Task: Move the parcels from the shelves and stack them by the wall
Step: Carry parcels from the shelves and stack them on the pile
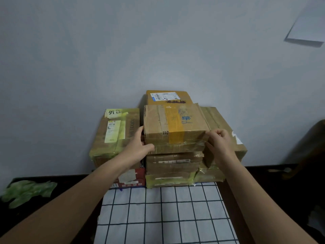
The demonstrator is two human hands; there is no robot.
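Checked cloth (167,217) nearest — left hand (139,147), right hand (219,143) grip top parcel (174,124).

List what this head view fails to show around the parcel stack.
- Head view: red box, mostly hidden by the left arm and the yellow-taped parcel above.
- Head view: label on the rear parcel, too small to read.
- Head view: white sheet on the wall, cut off by the top and right edges.
- Head view: near right corner of the top parcel, covered by the right hand.
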